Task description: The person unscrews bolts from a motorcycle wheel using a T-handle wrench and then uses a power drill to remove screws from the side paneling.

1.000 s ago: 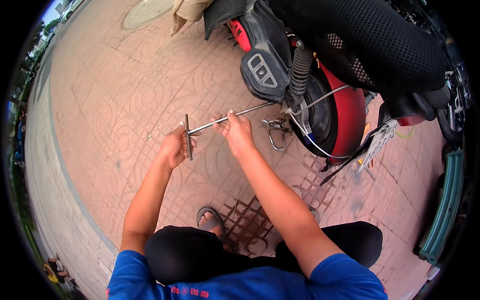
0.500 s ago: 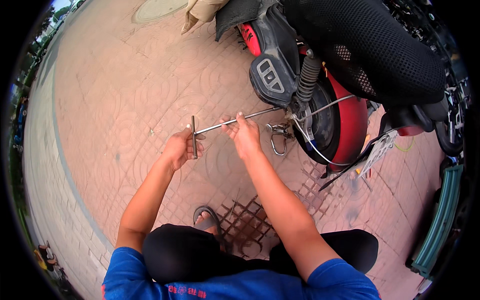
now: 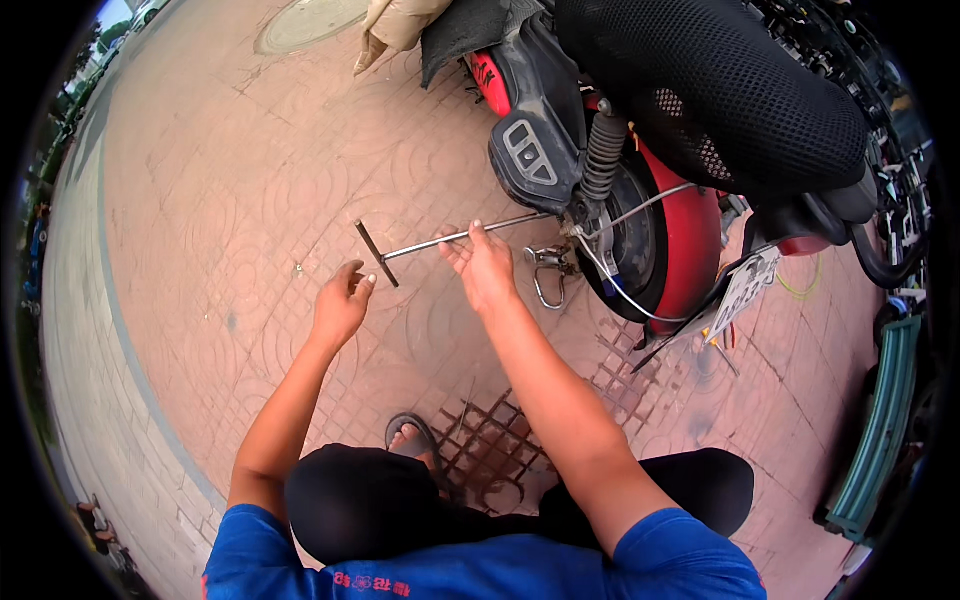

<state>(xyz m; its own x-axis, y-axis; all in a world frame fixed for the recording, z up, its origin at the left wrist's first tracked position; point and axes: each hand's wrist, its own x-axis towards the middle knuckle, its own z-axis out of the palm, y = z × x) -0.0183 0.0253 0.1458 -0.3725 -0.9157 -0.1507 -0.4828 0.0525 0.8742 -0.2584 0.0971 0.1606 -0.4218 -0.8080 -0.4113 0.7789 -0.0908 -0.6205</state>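
A round cover (image 3: 303, 27) lies in the paving (image 3: 200, 220); the left hand (image 3: 340, 308), fingers half bent around nothing, is just beside the T-handled wrench (image 3: 420, 247), its rod lightly held by the right hand (image 3: 487, 272); the wrench's far end meets the scooter (image 3: 535, 155), above a metal bracket (image 3: 551, 257), with a bar (image 3: 643, 210) crossing the rear wheel

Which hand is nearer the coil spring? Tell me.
Right. The right hand is below and left of the coil spring; the left hand is farther left, by the T-wrench.
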